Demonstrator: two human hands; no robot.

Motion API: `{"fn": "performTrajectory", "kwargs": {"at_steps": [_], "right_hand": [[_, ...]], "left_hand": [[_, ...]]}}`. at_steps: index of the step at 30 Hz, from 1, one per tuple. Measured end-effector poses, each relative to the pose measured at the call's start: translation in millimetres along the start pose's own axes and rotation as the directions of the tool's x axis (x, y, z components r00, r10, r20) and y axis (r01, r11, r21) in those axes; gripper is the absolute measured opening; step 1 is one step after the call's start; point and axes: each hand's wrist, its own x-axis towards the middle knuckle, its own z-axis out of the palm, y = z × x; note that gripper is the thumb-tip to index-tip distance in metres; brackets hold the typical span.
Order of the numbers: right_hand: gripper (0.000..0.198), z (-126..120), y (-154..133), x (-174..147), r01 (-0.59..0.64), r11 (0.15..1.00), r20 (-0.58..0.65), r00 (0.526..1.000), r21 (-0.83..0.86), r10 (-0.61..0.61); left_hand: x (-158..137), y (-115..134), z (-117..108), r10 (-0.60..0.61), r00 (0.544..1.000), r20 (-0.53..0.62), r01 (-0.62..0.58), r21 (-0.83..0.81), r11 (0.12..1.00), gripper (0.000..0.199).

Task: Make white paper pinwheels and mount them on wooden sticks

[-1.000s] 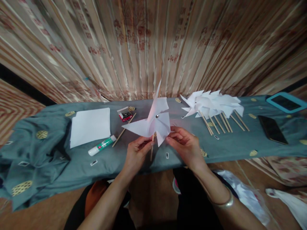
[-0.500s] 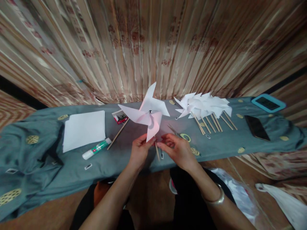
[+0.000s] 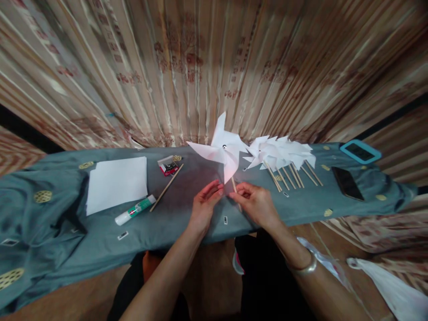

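Note:
A white paper pinwheel point(image 3: 217, 154) with a round silver pin at its centre stands raised over the middle of the table, on a thin wooden stick. My right hand point(image 3: 256, 203) pinches that stick below the blades. Just left of the lowest blade tip is my left hand point(image 3: 203, 207), its fingers loosely bent and apart, with nothing visible in them. To the right, several finished pinwheels point(image 3: 284, 151) lie overlapping in a row, their sticks pointing toward me. The held pinwheel's right blade overlaps the nearest of them in view.
A stack of white paper point(image 3: 117, 183) lies at left, with a glue stick point(image 3: 135, 209) in front. Beside it are a loose wooden stick point(image 3: 167, 187) and a small red box of pins point(image 3: 168, 166). A phone point(image 3: 347, 183) and a blue-framed device point(image 3: 361, 151) lie far right.
The pinwheel has moved right, toward the row of pinwheels. My left hand has let go of it, while my right hand has taken hold of the stick. The scissors are no longer visible.

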Motion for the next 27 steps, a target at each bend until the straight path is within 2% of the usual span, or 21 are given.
{"fn": "performTrajectory", "kwargs": {"at_steps": [2, 4, 8, 12, 16, 23, 27], "right_hand": [[0.015, -16.4, 7.6, 13.1, -0.018, 0.984, -0.034, 0.999, -0.175, 0.013], [0.018, -32.0, 18.5, 27.8, -0.061, 0.889, -0.036, 0.998, -0.455, 0.050], [0.016, -47.3, 46.9, 52.9, -0.139, 0.785, -0.070, 0.990, -0.603, 0.122], [0.019, -40.9, 71.6, 65.8, -0.201, 0.699, -0.070, 0.975, -0.686, 0.211], [0.023, -31.5, 82.6, 73.4, -0.220, 0.664, -0.055, 0.964, -0.715, 0.260], [0.028, -37.9, 77.2, 73.6, -0.205, 0.648, -0.042, 0.965, -0.733, 0.258], [0.033, -42.6, 65.6, 58.3, -0.179, 0.663, -0.073, 0.980, -0.727, 0.184]], "left_hand": [[-1.1, 3.3, -5.1, 0.017, 1.000, -0.013, -0.017, 0.050, 0.999, 0.046], [-2.4, 7.3, -11.1, 0.034, 0.999, -0.017, -0.032, 0.088, 0.996, 0.045], [-4.4, 15.1, -22.1, 0.062, 0.997, -0.035, -0.057, 0.123, 0.991, 0.044], [-5.8, 20.1, -29.1, 0.073, 0.996, -0.060, -0.064, 0.130, 0.989, 0.042], [-6.8, 22.2, -33.8, 0.077, 0.994, -0.071, -0.066, 0.148, 0.987, 0.041], [-8.8, 28.8, -46.5, 0.090, 0.991, -0.099, -0.070, 0.188, 0.980, 0.039], [-10.5, 35.6, -60.7, 0.131, 0.984, -0.118, -0.103, 0.224, 0.969, 0.034]]}}
